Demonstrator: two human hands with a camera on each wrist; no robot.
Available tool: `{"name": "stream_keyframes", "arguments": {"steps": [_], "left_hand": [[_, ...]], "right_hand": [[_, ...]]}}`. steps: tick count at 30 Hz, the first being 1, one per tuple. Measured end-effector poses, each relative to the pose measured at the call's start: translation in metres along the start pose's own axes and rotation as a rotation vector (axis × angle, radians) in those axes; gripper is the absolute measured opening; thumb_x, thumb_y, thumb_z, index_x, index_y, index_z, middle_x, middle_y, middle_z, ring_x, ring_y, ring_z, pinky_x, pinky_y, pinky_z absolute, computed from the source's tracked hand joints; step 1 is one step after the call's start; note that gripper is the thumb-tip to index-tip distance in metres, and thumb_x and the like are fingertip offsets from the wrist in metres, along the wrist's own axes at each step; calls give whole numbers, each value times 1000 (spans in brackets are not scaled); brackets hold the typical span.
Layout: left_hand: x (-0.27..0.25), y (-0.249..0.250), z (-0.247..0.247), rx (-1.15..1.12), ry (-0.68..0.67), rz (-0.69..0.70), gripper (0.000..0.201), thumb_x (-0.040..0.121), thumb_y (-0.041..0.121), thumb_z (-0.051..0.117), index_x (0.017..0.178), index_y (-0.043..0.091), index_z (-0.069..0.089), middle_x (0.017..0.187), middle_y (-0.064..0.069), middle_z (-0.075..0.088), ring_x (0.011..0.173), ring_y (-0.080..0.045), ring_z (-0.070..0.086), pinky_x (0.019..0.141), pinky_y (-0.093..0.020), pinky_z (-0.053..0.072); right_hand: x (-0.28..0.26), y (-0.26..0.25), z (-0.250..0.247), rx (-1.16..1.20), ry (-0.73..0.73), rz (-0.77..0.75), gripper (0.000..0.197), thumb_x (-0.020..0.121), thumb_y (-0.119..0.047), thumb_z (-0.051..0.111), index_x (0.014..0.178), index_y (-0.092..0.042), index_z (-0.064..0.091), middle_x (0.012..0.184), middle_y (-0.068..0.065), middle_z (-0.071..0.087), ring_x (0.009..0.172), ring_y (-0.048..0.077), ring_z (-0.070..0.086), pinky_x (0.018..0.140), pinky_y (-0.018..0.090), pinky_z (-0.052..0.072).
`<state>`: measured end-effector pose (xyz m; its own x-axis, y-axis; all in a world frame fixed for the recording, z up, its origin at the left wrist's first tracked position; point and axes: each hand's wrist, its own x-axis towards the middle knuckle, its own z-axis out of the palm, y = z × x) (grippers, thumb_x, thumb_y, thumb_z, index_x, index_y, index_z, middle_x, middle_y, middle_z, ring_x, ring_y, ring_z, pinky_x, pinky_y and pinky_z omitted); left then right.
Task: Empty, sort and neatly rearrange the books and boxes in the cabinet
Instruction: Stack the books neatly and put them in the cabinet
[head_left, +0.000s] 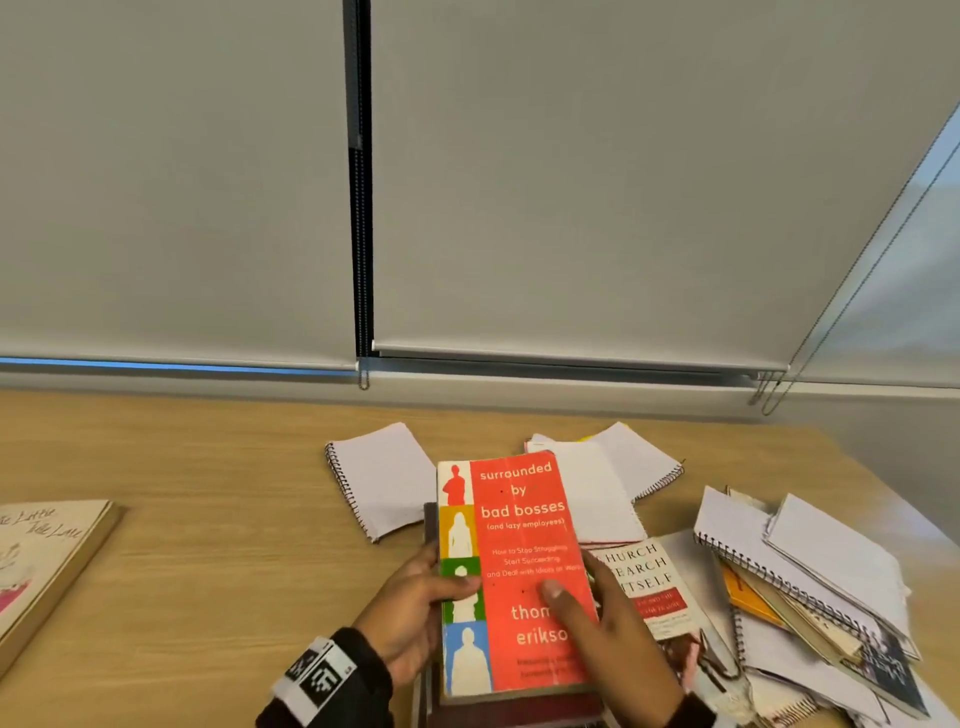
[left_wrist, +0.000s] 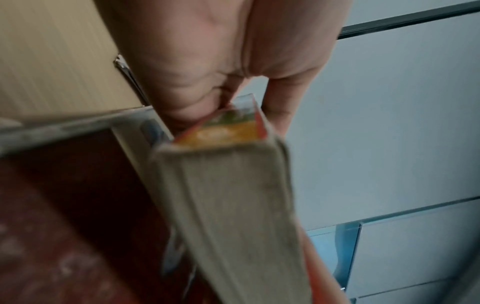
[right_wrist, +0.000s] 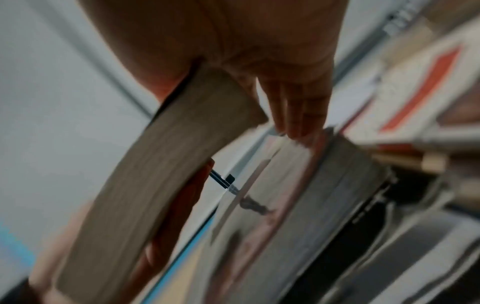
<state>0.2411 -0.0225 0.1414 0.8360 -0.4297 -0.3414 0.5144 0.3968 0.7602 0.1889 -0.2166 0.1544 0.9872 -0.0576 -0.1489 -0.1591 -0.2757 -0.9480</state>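
Fingers of my left hand (head_left: 415, 618) were curled round the spine edge of the red paperback (head_left: 511, 571), thumb across the cover and the rest underneath, while my right hand (head_left: 618, 644) clasped the opposite long edge, thumb flat on the cover. Both hands gripped the one book. It sat between them, just above a dark maroon book (left_wrist: 64, 205) lying on the wooden table (head_left: 208, 545), its near end still low against that book and its far end tipped upward. Its long axis ran straight away from me, so neither hand was nearer; each had a side.

I judged the next move turned on that: the paperback had to be set square on a sorted pile, and its length already ran along the maroon book's.

To the right, close by my right wrist, lay a white book with a red band (head_left: 652, 587), and beyond it a loose heap of spiral notebooks (head_left: 810, 587) and papers, fanned and overlapping. Swinging the book that way risked catching their edges. A spiral pad (head_left: 382, 480) lay just beyond the paperback's far end on the left, and another open pad (head_left: 613, 467) behind on the right. Well off to the left a large pale book (head_left: 47, 566) lay alone. I could not see the cabinet.
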Motion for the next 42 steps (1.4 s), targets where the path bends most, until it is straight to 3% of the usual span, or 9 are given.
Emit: {"name": "stream_keyframes", "arguments": {"steps": [6,10,14,17,20,24,32,37,42], "left_hand": [[9,-13,14,76,-27,-19,47,88,-15,52,126,13,51,114,-20,69,102,-36,67,94,-50,51],[2,-7,16,424,68,107,40,92,2,61,122,25,50,107,3,72,99,-16,71,90,-35,55],[7,13,-9,753,232,273,30,92,27,63,121,27,59,111,5,66,98,-6,66,90,-30,54],[5,11,-46,821,308,132,33,96,23,56,128,30,51,126,6,60,115,-9,56,101,-27,43],[-6,-16,-63,887,154,-53,35,89,17,55,110,44,60,116,9,71,109,-13,65,100,-38,50],[-10,-36,-46,892,211,23,35,88,13,57,107,42,63,103,15,74,101,-9,68,93,-34,55],[-20,-43,-18,1101,309,160,46,93,23,57,136,35,50,121,17,64,108,-4,58,91,-15,46],[-10,-53,-23,968,240,132,62,94,22,54,147,39,27,124,19,60,108,1,57,85,-8,46],[1,-52,-31,972,247,151,51,97,31,52,145,36,33,126,16,61,110,-1,58,92,-15,48]], "right_hand": [[16,3,-19,71,56,130,27,92,-31,61,118,-22,58,94,1,76,83,22,74,79,40,58],[20,-2,-14,12,91,22,20,95,-30,57,114,-24,56,91,-2,76,77,15,74,63,23,56],[29,-1,-1,175,141,64,15,98,-26,54,110,-19,59,88,4,76,74,21,74,58,26,56],[35,9,-6,319,229,144,16,98,-23,53,104,-11,62,74,6,76,60,19,72,48,25,53],[42,20,-23,343,295,232,26,99,-25,52,107,-4,64,77,11,75,60,22,70,60,31,52],[46,31,-34,358,326,270,32,97,-29,55,116,-3,62,96,21,73,84,37,69,86,52,54],[42,34,-23,335,197,280,24,97,-25,55,110,-6,63,82,13,76,62,24,72,50,28,54],[40,38,-10,345,157,262,24,97,-26,55,112,-9,61,89,16,75,68,27,73,54,30,55],[43,34,-3,321,138,247,21,98,-27,53,112,-13,61,88,12,76,71,26,74,59,31,55]]}}
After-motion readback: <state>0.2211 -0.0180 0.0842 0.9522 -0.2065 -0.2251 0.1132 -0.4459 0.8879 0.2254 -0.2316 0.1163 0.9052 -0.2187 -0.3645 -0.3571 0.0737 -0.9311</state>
